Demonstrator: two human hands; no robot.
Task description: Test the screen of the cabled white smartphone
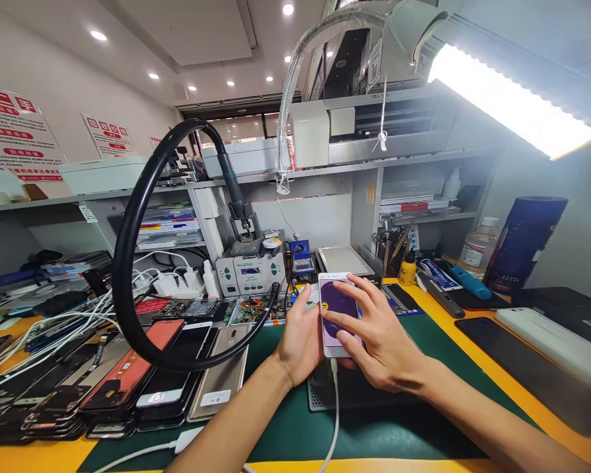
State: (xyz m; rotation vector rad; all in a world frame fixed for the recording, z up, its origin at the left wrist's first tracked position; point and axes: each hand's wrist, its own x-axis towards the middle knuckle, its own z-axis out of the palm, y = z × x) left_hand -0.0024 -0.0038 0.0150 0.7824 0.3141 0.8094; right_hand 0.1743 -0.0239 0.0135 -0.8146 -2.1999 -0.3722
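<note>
A white smartphone (331, 334) with a lit screen of purple and pale pink stands tilted toward me above the green mat (285, 427). My left hand (298, 345) holds it from the left and from behind, thumb raised beside its edge. Over the screen lies my right hand (387, 338), its fingers spread, with fingertips and thumb at the display. Whether each fingertip presses the glass is hard to tell. A white charging cable (335, 407) runs from the phone's bottom end down to the table edge. Beneath the hands sits a dark perforated pad (320, 395).
Stacked phones and phone parts (172, 368) fill the left side. A thick black hose (121, 263) loops above them from a hot-air rework station (251, 272). At right lie a dark phone-like slab (522, 355), a yellow bottle (406, 268) and tools. A bright lamp (512, 98) hangs overhead.
</note>
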